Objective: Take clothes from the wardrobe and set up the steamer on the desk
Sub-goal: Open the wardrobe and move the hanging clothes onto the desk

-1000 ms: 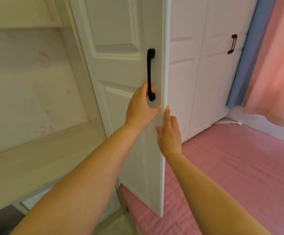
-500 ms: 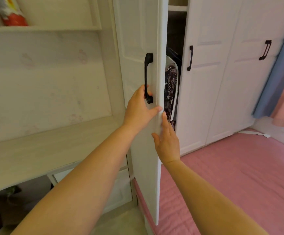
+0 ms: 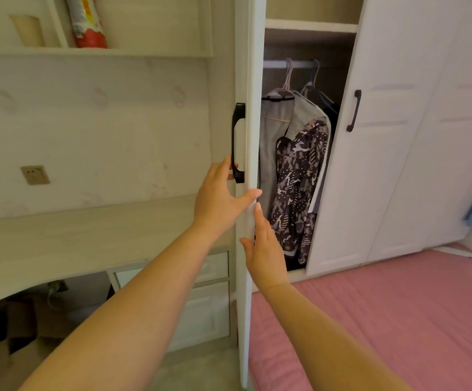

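The white wardrobe door (image 3: 253,108) stands edge-on in the middle, swung wide. My left hand (image 3: 218,193) grips the lower end of its black handle (image 3: 237,142), thumb stretched to the door's edge. Just below, my right hand (image 3: 263,246) presses flat against that edge with straight fingers. Inside the wardrobe, a dark patterned jacket (image 3: 299,187) and a grey garment (image 3: 274,131) hang on hangers from a rail (image 3: 299,64). The pale wooden desk (image 3: 74,235) lies to the left. No steamer is in view.
A pink mattress (image 3: 384,320) covers the floor at the right. Closed white wardrobe doors (image 3: 384,165) stand right of the opening. Drawers (image 3: 209,306) and cardboard boxes (image 3: 23,320) sit under the desk. A wall socket (image 3: 34,174) and a shelf with a red-and-white packet (image 3: 88,21) are above.
The door has swung further open to the left with both hands on it. The hanging clothes inside have come into full view, and my view has shifted left.
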